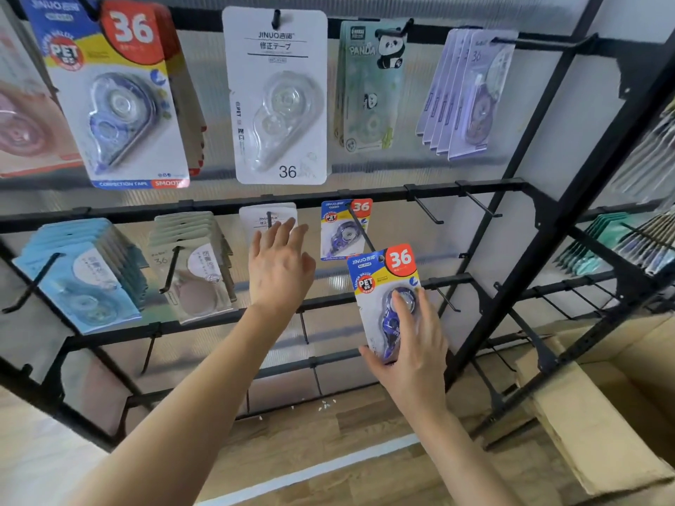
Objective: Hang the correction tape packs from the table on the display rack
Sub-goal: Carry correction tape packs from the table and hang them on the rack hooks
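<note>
My right hand (409, 341) holds a blue correction tape pack (380, 277) with a red "36" corner, thumb across its blister and fingers behind it. The pack's top hole sits at the tip of a black hook (361, 230) on the middle bar of the black display rack (485, 188). An identical blue pack (341, 228) hangs further back on that hook. My left hand (279, 266) is raised with fingers spread, in front of a white pack (268, 217) on the neighbouring hook, holding nothing.
Other packs hang on the rack: a blue "36" stack (117, 96), a white pack (277, 96), panda packs (369, 85), lilac packs (467, 93), light-blue packs (84, 275) and grey packs (193, 264). Bare hooks (427, 208) stick out to the right. An open cardboard box (599, 407) stands lower right.
</note>
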`<state>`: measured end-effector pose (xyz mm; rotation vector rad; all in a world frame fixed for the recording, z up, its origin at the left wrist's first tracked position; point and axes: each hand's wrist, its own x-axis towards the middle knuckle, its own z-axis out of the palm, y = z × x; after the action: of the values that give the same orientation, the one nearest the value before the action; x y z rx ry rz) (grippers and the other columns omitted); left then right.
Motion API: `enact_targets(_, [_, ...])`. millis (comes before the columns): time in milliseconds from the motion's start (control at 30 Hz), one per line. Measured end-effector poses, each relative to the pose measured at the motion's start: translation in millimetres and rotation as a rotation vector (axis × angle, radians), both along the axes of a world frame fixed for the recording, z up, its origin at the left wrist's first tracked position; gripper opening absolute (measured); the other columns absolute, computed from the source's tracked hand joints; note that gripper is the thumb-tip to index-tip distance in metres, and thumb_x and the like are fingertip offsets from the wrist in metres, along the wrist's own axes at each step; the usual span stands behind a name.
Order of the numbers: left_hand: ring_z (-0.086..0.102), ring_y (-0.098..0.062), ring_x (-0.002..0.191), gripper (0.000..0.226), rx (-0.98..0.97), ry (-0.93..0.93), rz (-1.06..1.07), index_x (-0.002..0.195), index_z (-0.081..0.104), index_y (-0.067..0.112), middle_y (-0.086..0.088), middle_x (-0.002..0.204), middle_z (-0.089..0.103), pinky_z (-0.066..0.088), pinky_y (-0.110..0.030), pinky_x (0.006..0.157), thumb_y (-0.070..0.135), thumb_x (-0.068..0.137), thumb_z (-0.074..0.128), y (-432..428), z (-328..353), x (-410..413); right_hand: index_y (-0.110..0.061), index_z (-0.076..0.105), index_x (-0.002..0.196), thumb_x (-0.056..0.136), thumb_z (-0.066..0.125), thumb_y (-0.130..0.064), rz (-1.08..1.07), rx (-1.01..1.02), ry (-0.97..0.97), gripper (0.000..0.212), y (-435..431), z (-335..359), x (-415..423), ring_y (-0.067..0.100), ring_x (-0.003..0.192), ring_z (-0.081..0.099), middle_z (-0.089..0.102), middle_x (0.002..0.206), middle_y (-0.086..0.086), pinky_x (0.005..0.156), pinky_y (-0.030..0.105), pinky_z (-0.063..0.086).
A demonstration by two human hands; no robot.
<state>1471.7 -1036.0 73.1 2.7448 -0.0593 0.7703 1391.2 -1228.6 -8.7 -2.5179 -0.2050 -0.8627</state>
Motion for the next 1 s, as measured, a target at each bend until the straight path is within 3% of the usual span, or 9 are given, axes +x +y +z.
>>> enact_targets(100, [0.04, -0.031, 0.134, 0.045, -0.013, 0.0, 0.028, 0.134, 0.053, 0.011, -0.012, 0.142, 0.047, 0.021, -0.045, 0.114, 0.015, 0.089, 0.057, -2, 1, 0, -0.016, 0.036, 0.14, 0.078, 0.056, -0.06, 0.011, 0.02, -0.012, 0.078, -3, -6, 1, 0.032, 0.129, 0.038, 0.037, 0.143, 0.019, 0.094, 0.039, 0.038])
enact_targets(200, [0.037, -0.028, 0.136, 0.046, -0.004, 0.001, 0.058, 0.136, 0.05, 0.013, -0.01, 0.145, 0.045, 0.018, -0.043, 0.116, 0.017, 0.091, 0.055, -3, 1, 0, -0.017, 0.038, 0.138, 0.076, 0.055, -0.061, 0.028, -0.002, 0.004, 0.078, -6, -8, 10, 0.033, 0.126, 0.042, 0.041, 0.14, 0.021, 0.087, 0.045, 0.047])
enact_targets(433, [0.042, -0.031, 0.132, 0.044, -0.019, -0.031, 0.098, 0.132, 0.054, 0.01, -0.012, 0.14, 0.05, 0.022, -0.046, 0.114, 0.015, 0.089, 0.058, -5, -1, 0, -0.02, 0.032, 0.138, 0.058, 0.085, -0.048, 0.052, -0.078, 0.148, 0.1, 0, -3, 61, 0.043, 0.124, 0.045, 0.04, 0.141, 0.024, 0.089, 0.052, 0.046])
enact_targets(633, [0.049, -0.032, 0.127, 0.042, -0.028, -0.06, 0.124, 0.127, 0.059, 0.008, -0.014, 0.135, 0.055, 0.028, -0.047, 0.111, 0.012, 0.086, 0.062, -6, -2, 0, -0.017, 0.019, 0.15, 0.075, 0.072, -0.052, 0.056, -0.131, 0.323, 0.098, 14, 11, 109, 0.036, 0.142, 0.018, 0.013, 0.156, 0.018, 0.112, 0.046, 0.025])
enact_targets(867, [0.057, -0.036, 0.116, 0.042, -0.018, -0.096, 0.133, 0.118, 0.064, 0.004, -0.017, 0.123, 0.063, 0.037, -0.052, 0.103, 0.006, 0.076, 0.069, -6, -3, 2, -0.018, 0.005, 0.152, 0.082, 0.064, -0.055, 0.074, -0.177, 0.413, 0.099, 28, 24, 153, 0.036, 0.144, 0.009, 0.0, 0.158, 0.016, 0.114, 0.045, 0.021])
enact_targets(1000, [0.054, -0.034, 0.12, 0.043, -0.03, -0.072, 0.149, 0.123, 0.061, 0.006, -0.015, 0.127, 0.061, 0.034, -0.05, 0.106, 0.008, 0.08, 0.065, -7, -2, 2, -0.025, -0.006, 0.152, 0.089, 0.053, -0.056, 0.122, -0.293, 0.485, 0.092, 26, 22, 163, 0.041, 0.145, -0.005, -0.019, 0.158, 0.012, 0.115, 0.049, 0.017])
